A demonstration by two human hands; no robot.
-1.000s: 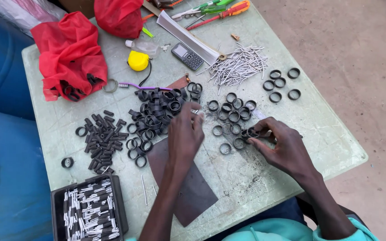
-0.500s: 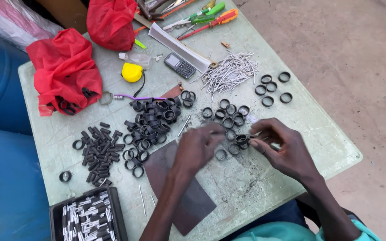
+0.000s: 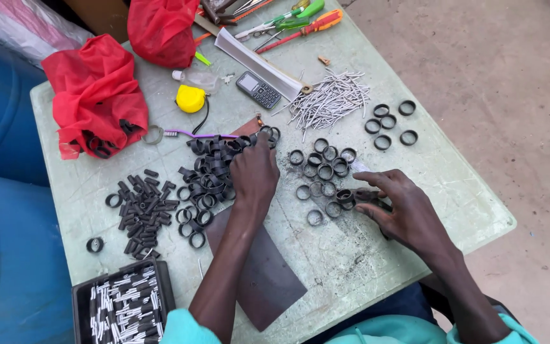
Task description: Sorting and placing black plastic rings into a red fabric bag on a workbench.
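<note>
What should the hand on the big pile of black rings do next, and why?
Probably pinch one ring: the left hand rests on the heap of black rings, while the right hand holds a ring beside the laid-out rings.

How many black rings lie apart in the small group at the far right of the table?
5: rings near the table's right edge, right of the nails. Three are in a row, one farther, one nearer. None seems hidden.
</note>
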